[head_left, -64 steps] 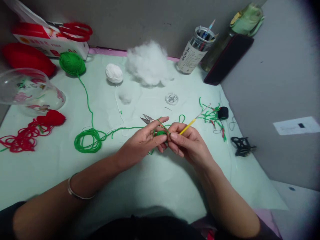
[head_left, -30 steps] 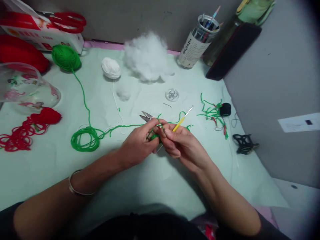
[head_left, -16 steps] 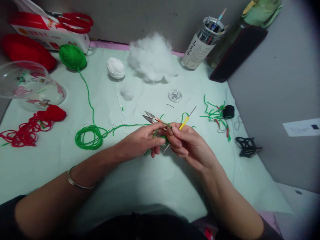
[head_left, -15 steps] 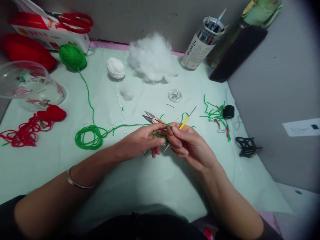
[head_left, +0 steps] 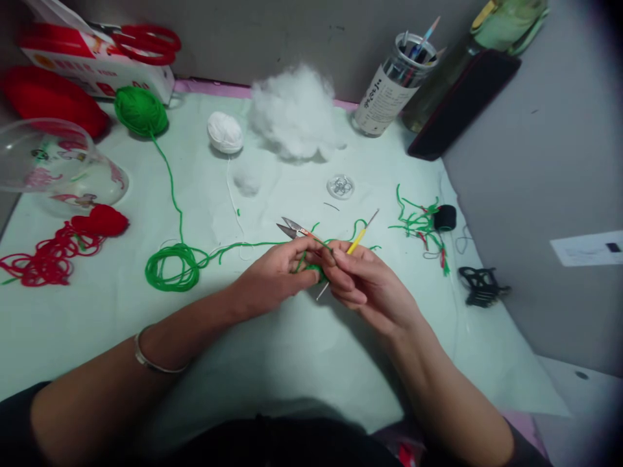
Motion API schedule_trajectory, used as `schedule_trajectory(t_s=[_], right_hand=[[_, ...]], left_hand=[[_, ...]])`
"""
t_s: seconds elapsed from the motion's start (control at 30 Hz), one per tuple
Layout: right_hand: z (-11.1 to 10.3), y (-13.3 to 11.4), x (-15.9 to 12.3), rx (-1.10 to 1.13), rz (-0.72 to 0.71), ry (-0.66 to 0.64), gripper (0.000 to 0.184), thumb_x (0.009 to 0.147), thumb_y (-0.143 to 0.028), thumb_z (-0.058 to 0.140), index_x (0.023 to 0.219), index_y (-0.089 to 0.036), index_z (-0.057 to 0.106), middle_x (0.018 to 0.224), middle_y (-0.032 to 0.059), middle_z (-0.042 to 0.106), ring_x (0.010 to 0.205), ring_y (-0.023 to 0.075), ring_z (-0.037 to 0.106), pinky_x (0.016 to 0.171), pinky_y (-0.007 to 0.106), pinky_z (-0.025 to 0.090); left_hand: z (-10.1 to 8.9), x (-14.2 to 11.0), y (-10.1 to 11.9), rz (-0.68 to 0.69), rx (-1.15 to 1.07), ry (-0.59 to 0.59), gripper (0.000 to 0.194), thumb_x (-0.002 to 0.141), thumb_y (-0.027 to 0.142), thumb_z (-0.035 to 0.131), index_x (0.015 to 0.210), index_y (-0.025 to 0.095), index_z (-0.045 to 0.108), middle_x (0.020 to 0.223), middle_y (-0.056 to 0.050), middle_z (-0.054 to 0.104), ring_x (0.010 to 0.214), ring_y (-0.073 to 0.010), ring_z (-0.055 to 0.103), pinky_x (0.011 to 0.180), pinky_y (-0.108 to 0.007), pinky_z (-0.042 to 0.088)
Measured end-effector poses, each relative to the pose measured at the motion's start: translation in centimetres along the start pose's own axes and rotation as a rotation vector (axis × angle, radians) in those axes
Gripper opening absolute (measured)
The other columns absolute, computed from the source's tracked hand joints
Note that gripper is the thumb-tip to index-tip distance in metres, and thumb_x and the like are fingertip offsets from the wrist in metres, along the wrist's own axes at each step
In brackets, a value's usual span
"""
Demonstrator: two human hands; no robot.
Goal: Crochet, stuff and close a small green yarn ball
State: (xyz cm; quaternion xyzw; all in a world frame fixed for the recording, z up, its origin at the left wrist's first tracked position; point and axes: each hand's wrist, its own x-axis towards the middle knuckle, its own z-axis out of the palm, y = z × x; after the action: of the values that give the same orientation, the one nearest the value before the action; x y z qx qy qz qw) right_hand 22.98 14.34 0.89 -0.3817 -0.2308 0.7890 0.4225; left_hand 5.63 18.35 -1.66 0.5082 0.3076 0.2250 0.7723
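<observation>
Between the fingers of my right hand [head_left: 363, 275] is a crochet hook [head_left: 357, 239] with a yellow grip, one metal end pointing up right, the other down left. My left hand [head_left: 285, 275] is closed around green yarn [head_left: 315, 271], mostly hidden by the fingers; whether it is worked into a piece I cannot tell. Both hands' fingertips meet. A green strand [head_left: 248, 244] runs from my left hand to a loose coil of green yarn [head_left: 172, 267]. Just behind my fingers lie thread snips [head_left: 294, 227], their blades pointing left.
At the back stand a green yarn ball [head_left: 141, 111], a white yarn ball [head_left: 224, 133], white stuffing [head_left: 296, 113] and a pen jar [head_left: 387, 91]. Red yarn [head_left: 53, 253] and a clear plastic cup [head_left: 97, 175] are at left. Green scraps [head_left: 418, 220] and a black claw clip [head_left: 481, 285] lie right.
The crochet hook has shifted slightly down and left with my right fingers. My left hand's lower fingers have curled in behind the green yarn. The things on the table stay put.
</observation>
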Motion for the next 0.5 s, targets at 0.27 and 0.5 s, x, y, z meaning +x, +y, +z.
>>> schedule_trajectory(t_s=[0.27, 0.5], right_hand=[[0.67, 0.52, -0.11, -0.048, -0.003, 0.06, 0.03, 0.091, -0.029, 0.074, 0.072, -0.017, 0.054, 0.052, -0.0074, 0.049, 0.039, 0.0014, 0.026, 0.034, 0.012, 0.018], [-0.03, -0.04, 0.03, -0.005, -0.041, 0.045, 0.034, 0.089, -0.032, 0.078, 0.071, -0.017, 0.054, 0.056, -0.0088, 0.049, 0.037, -0.0007, 0.019, 0.036, 0.014, 0.015]], left_hand=[[0.42, 0.19, -1.05, 0.009, 0.002, 0.088, 0.029, 0.082, 0.02, 0.072, 0.109, 0.019, 0.061, 0.074, 0.006, 0.057, 0.06, -0.0101, 0.053, 0.057, -0.023, 0.043], [0.18, -0.23, -0.21, -0.02, -0.08, 0.109, 0.055, 0.085, 0.027, 0.074, 0.136, 0.019, 0.056, 0.104, -0.003, 0.067, 0.061, -0.0087, 0.061, 0.058, -0.025, 0.049]])
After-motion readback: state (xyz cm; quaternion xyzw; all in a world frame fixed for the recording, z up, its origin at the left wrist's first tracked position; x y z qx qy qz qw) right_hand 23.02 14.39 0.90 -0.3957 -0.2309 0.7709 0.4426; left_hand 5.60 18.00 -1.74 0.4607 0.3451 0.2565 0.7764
